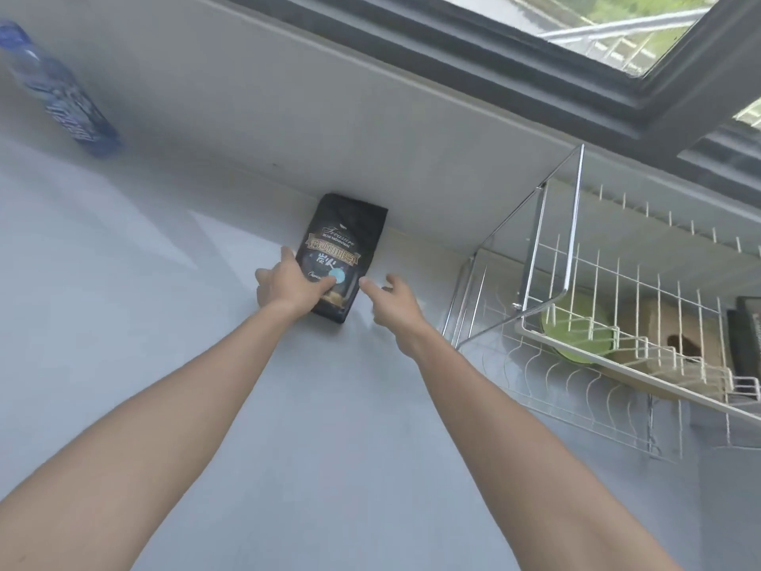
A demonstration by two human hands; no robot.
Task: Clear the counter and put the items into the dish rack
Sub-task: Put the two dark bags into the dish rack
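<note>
We've got a fair bit done already, by the look of it. The dish rack (617, 323) on the right holds a green bowl (576, 327), something tan beside it and a dark item at the frame edge that we can't identify.

What's left: the black coffee bag (341, 257) standing against the backsplash (329, 117), and a blue bottle (61, 96) well off to the left, blurry but upright-ish.

Our left hand (288, 288) is on the bag — thumb across the front, fingers round its left side, so closed on it but probably not lifted yet. Our right hand (395, 300) is just beside the bag's right edge, fingers spread, touching nothing as far as we can see.

Counter (164, 323) is plain pale grey and otherwise bare, with a dark-framed window (535, 76) above — daylight and greenery outside.
</note>
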